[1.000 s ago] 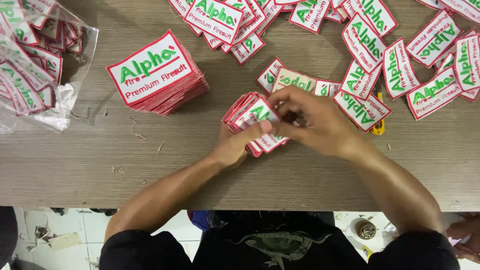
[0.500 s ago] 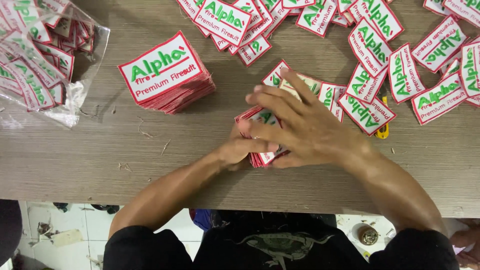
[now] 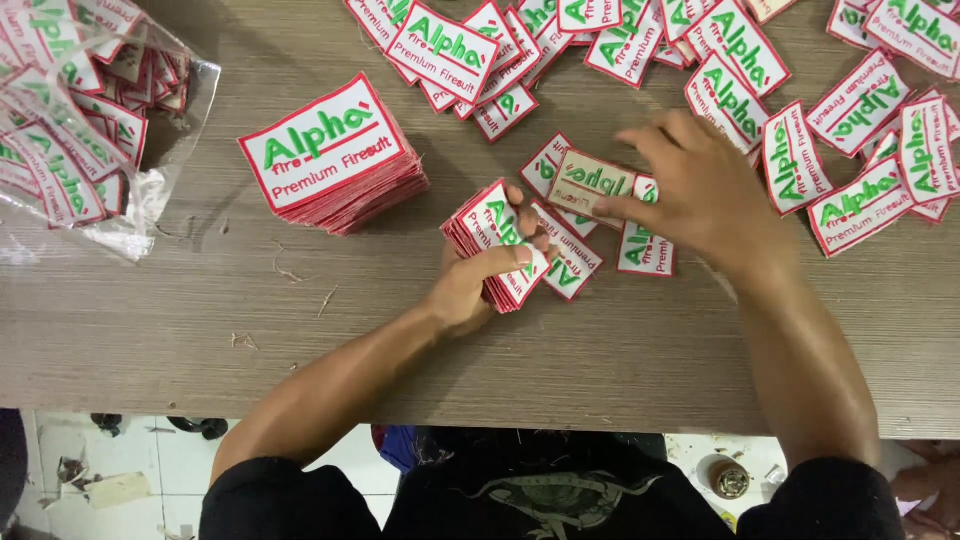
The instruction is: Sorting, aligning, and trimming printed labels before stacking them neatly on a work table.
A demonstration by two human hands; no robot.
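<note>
Fingers [image 3: 500,262] of the left hand [image 3: 480,285] are curled round a small stack of patches [image 3: 490,240], thumb across its top, holding it just above the wooden table [image 3: 300,330]. Beside it, the right hand [image 3: 700,190] lies spread and flat, its fingertips pressing on a face-down patch [image 3: 590,182] among loose patches [image 3: 850,150] scattered over the table. A taller neat pile [image 3: 335,155] sits to the left, near a clear plastic bag [image 3: 70,130] full of patches.
</note>
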